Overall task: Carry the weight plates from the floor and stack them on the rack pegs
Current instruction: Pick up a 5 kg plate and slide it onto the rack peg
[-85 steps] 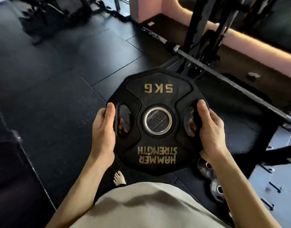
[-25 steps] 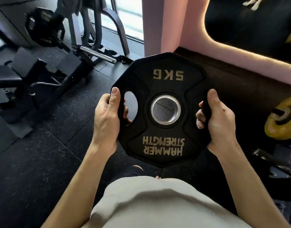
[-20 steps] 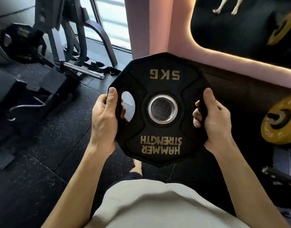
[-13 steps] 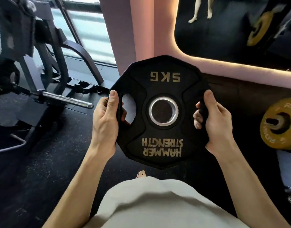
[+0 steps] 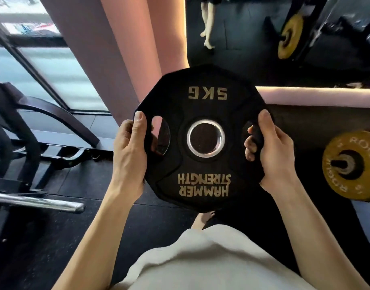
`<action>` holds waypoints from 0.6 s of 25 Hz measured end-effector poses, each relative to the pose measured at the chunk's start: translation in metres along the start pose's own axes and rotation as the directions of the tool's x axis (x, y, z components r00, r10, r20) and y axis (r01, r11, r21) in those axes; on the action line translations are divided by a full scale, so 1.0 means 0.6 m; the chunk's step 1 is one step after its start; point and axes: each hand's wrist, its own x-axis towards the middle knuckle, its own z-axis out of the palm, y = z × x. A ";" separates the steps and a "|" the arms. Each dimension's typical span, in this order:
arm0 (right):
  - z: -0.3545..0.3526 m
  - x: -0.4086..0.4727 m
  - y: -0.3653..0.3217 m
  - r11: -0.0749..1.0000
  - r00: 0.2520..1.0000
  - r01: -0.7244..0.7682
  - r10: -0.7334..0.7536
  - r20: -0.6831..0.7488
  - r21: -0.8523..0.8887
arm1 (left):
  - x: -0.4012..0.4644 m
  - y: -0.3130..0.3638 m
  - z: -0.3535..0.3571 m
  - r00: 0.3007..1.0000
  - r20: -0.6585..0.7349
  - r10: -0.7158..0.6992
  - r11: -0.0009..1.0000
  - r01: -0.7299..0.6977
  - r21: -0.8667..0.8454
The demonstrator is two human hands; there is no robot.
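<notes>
In front of the chest, black 5 kg plate (image 5: 203, 105) gripped by left hand (image 5: 129, 151) and right hand (image 5: 274, 151); yellow plate (image 5: 351, 166) on a peg (image 5: 339, 163).

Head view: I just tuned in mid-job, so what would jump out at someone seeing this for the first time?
The black 5 KG plate fills the centre of the frame, its lettering upside down, gripped at its side openings by the left hand and the right hand. At the right edge a yellow plate already sits on a peg. A bare chrome bar sticks out low on the left.
</notes>
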 end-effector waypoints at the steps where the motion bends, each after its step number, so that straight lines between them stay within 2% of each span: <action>1: 0.007 0.042 -0.007 1.000 1.000 -0.002 0.002 -0.008 -0.006 | 0.040 -0.003 0.021 1.000 -0.008 -0.010 1.000 0.010 -0.002; 8: 0.030 0.268 -0.078 0.999 0.998 0.022 -0.020 -0.063 0.026 | 0.268 -0.005 0.156 0.998 0.046 -0.040 0.999 0.040 -0.007; 11: 0.020 0.345 -0.100 0.998 0.989 0.051 -0.047 -0.137 0.026 | 0.356 -0.010 0.225 0.994 0.082 -0.068 0.998 0.067 0.014; 15: -0.001 0.447 -0.128 0.998 0.952 0.058 -0.045 -0.303 0.035 | 0.480 -0.030 0.326 0.966 0.237 -0.099 0.994 0.086 0.064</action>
